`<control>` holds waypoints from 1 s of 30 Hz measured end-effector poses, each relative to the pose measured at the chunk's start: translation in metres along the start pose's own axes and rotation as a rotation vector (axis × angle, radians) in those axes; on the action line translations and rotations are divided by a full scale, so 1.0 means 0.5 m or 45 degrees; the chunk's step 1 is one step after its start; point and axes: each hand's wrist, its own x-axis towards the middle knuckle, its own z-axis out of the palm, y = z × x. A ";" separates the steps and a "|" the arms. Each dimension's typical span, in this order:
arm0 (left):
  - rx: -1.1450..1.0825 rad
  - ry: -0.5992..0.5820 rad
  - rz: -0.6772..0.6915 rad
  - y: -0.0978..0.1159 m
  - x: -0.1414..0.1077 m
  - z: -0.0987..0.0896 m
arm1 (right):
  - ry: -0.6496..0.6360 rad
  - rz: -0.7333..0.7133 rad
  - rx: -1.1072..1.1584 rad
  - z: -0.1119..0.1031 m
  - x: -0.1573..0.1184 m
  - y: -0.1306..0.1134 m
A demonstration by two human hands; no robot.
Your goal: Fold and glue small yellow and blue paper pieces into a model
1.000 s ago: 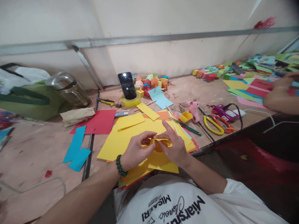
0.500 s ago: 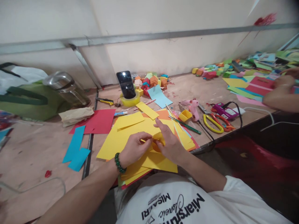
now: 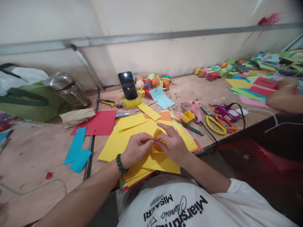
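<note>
Between my two hands is a small folded yellow paper piece (image 3: pixel 158 148), box-like and partly hidden by my fingers. My left hand (image 3: pixel 138 147), with a green bead bracelet on its wrist, pinches the paper's left edge between thumb and fingers. From the right, my right hand (image 3: pixel 174 143) grips the same piece with thumb and fingers, its index finger raised. Both hands are over a stack of yellow paper sheets (image 3: pixel 113 146). A loose yellow strip (image 3: pixel 149 112) lies just beyond them, and a small yellow paper box (image 3: pixel 187 117) stands to the right.
A pink glue gun (image 3: pixel 196 110), yellow-handled scissors (image 3: pixel 215 126) and a green pencil (image 3: pixel 189 127) lie at right. A phone (image 3: pixel 128 85) leans on a tape roll (image 3: pixel 132 101) at the back. Blue strips (image 3: pixel 80 160) lie left. Another person's hand (image 3: pixel 286 90) rests at far right.
My right hand's fingers have closed in on the folded yellow paper, and its upper flap now stands more upright. My left hand keeps its pinch. The other person's hand has shifted slightly.
</note>
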 end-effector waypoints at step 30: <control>0.023 0.047 -0.136 0.005 -0.002 0.008 | 0.036 0.171 0.257 0.026 -0.010 -0.017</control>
